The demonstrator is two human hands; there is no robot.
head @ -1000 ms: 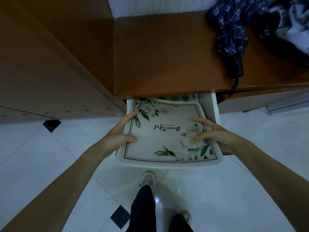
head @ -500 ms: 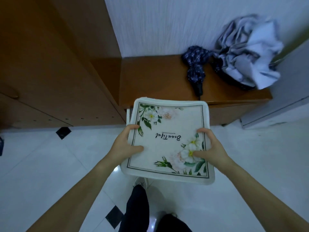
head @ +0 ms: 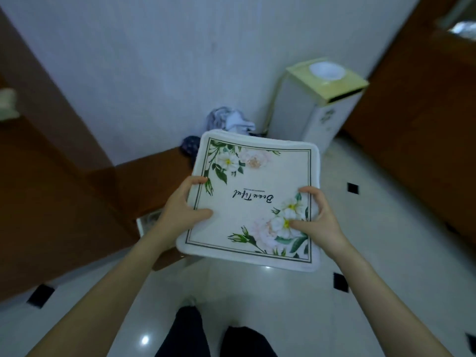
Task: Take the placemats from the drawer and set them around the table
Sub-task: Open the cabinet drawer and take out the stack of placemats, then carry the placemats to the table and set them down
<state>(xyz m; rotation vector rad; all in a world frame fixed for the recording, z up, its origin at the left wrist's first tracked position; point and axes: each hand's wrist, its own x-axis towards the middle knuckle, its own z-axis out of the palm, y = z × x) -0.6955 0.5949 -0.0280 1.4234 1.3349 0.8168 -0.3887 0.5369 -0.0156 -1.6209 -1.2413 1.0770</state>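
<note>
A stack of white square placemats (head: 255, 181) with printed flowers and dark script hangs in the air in front of me, clear of the drawer. My left hand (head: 180, 210) grips its left edge, thumb on top and fingers underneath. At the right edge my right hand (head: 315, 220) holds it the same way, thumb pressed on the flower print. The open white drawer (head: 148, 222) shows only as a corner below and left of the stack, beside my left wrist.
A brown wooden cabinet (head: 64, 197) fills the left side, with a low bench top (head: 152, 176) behind the stack carrying a folded umbrella (head: 189, 146) and bundled clothes (head: 229, 119). A white water dispenser (head: 314, 104) stands at the back right. White tiled floor (head: 386, 253) spreads right.
Both hands lifted the placemat stack out of the drawer and up. The view has risen and swung right, bringing the dispenser and a brown door into sight.
</note>
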